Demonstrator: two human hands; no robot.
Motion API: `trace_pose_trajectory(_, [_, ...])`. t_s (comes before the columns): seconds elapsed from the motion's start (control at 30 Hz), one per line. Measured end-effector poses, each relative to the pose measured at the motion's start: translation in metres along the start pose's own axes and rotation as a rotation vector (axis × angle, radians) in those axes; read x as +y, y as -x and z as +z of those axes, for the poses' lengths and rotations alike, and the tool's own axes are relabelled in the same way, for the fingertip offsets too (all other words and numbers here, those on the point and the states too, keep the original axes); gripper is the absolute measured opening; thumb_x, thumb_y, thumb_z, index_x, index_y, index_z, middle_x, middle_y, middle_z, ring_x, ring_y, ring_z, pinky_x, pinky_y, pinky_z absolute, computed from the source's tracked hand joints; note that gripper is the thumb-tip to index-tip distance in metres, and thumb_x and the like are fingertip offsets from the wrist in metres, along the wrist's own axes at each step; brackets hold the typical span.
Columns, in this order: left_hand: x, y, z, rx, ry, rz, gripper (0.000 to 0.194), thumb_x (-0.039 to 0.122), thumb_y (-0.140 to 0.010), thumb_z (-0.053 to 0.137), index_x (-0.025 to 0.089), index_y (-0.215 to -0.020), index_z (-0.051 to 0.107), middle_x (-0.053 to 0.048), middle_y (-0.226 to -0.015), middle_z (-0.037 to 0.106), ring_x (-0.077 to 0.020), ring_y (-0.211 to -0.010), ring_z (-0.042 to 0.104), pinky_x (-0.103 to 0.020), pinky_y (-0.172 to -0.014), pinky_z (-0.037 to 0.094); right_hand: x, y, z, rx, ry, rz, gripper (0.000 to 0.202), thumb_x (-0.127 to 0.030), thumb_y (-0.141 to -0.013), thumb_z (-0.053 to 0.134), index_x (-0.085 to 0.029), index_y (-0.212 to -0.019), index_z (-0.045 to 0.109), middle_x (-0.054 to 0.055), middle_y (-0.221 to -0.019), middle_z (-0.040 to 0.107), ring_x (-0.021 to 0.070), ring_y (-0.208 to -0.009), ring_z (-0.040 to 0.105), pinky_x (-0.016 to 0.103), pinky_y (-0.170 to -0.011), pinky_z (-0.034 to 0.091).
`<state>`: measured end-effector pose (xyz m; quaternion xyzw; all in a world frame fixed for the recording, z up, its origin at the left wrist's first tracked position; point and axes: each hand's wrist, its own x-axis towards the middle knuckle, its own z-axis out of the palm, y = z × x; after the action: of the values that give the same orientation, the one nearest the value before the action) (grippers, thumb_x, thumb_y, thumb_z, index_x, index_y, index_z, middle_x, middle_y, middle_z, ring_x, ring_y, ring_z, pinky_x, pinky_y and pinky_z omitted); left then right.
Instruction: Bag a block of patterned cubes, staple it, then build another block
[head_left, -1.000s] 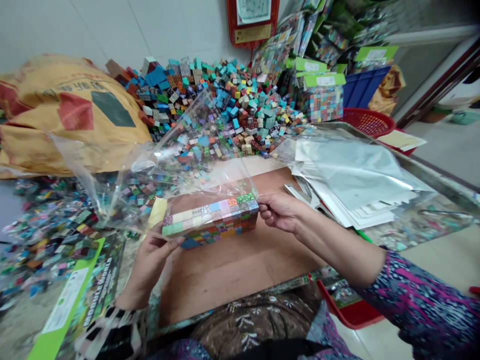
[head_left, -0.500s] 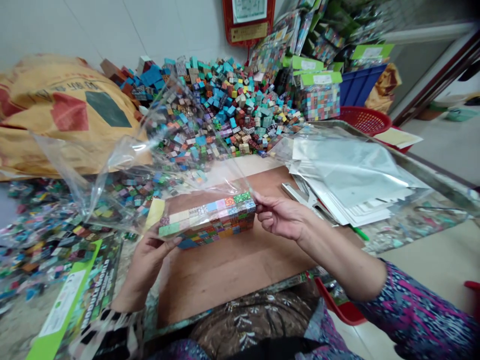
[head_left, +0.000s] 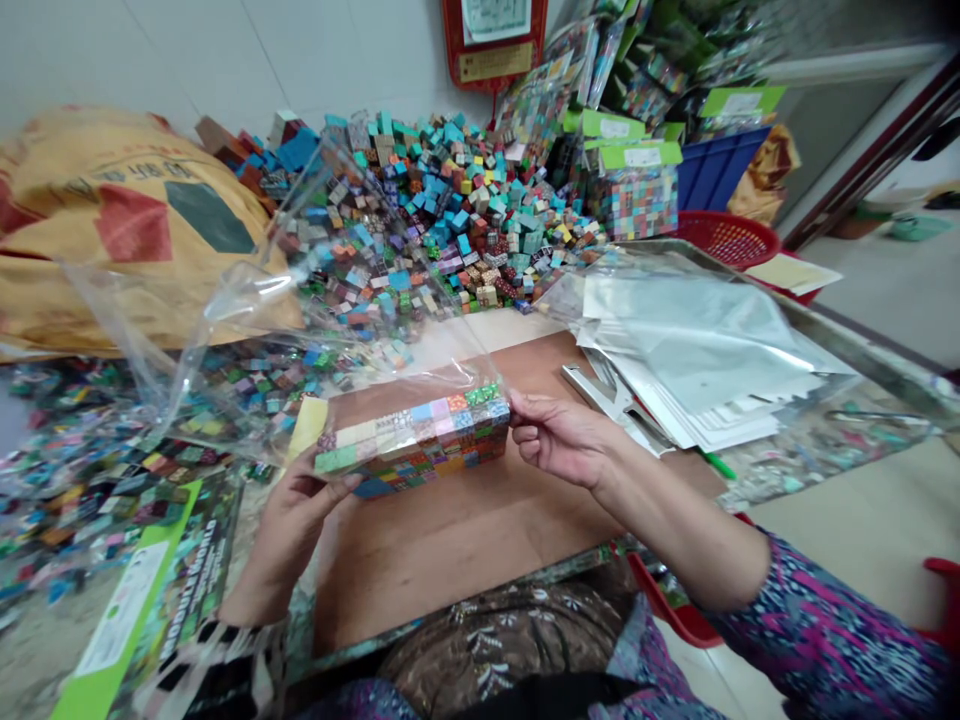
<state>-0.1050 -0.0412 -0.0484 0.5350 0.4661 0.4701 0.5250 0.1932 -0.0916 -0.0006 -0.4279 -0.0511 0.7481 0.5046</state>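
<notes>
cool, even, moderately bright light, from a source i cannot place, leaves shadows soft. white glare streaks the clear bag (head_left: 259, 290) and the silvery plastic (head_left: 697, 330) toward the right edge of the table (head_left: 45, 640). the loose cubes (head_left: 161, 500) along the table's left edge look smeared. wide-angle stretch bends the view's outer parts, and its upper right corner goes dark.

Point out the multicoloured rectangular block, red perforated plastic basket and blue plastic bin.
Multicoloured rectangular block (head_left: 420, 432), head view: pale upper face.
Red perforated plastic basket (head_left: 726, 240), head view: perforated wall.
Blue plastic bin (head_left: 716, 174), head view: side wall.
</notes>
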Motion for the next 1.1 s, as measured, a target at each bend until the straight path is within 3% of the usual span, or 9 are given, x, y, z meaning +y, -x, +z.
trace_pose_trajectory(0.23, [-0.004, -0.002, -0.003, -0.023, -0.004, 0.019, 0.037, 0.029, -0.059, 0.088, 0.021, -0.092, 0.074, -0.005, -0.1, 0.074, -0.0264, -0.106, 0.064, -0.038, -0.1, 0.048, 0.0, 0.004, 0.004, 0.018, 0.061, -0.019, 0.018, -0.011, -0.088, 0.06, -0.015, -0.071, 0.053, -0.005, -0.055, 0.045, 0.0037, -0.045, 0.037, 0.014, -0.043, 0.029])
trace_pose_trajectory(0.4, [-0.004, 0.0, -0.003, -0.017, -0.015, 0.012, 0.037, 0.03, -0.06, 0.088, 0.023, -0.095, 0.074, -0.004, -0.102, 0.074, -0.0263, -0.103, 0.065, -0.039, -0.1, 0.048, 0.001, 0.007, 0.009, 0.083, 0.103, -0.033, 0.025, -0.009, -0.093, 0.046, -0.015, -0.07, 0.054, -0.003, -0.054, 0.045, 0.0047, -0.045, 0.036, 0.015, -0.043, 0.028])
trace_pose_trajectory(0.63, [0.0, 0.0, -0.002, -0.053, -0.039, 0.011, 0.037, 0.03, -0.064, 0.086, 0.024, -0.098, 0.073, -0.003, -0.108, 0.073, -0.0271, -0.107, 0.063, -0.042, -0.102, 0.048, 0.006, -0.003, -0.004, -0.025, 0.217, -0.103, 0.015, -0.016, -0.078, 0.068, -0.016, -0.071, 0.055, -0.003, -0.059, 0.049, 0.0063, -0.051, 0.039, 0.019, -0.047, 0.029])
trace_pose_trajectory(0.93, [-0.004, -0.002, -0.005, -0.07, -0.025, 0.021, 0.035, 0.026, -0.065, 0.085, 0.025, -0.097, 0.073, -0.002, -0.103, 0.074, -0.0241, -0.101, 0.066, -0.039, -0.102, 0.048, 0.02, -0.012, -0.015, -0.05, 0.201, -0.275, 0.048, -0.039, -0.05, 0.091, -0.017, -0.066, 0.052, -0.006, -0.057, 0.049, 0.0053, -0.054, 0.039, 0.019, -0.051, 0.03])
trace_pose_trajectory(1.1, [-0.005, -0.002, -0.006, -0.034, -0.03, 0.014, 0.038, 0.027, -0.06, 0.087, 0.023, -0.096, 0.073, -0.003, -0.102, 0.075, -0.0254, -0.101, 0.066, -0.039, -0.1, 0.049, 0.018, -0.01, -0.019, -0.074, 0.179, -0.225, 0.05, -0.037, -0.043, 0.094, -0.016, -0.066, 0.054, -0.007, -0.057, 0.051, 0.0047, -0.054, 0.041, 0.019, -0.053, 0.031])
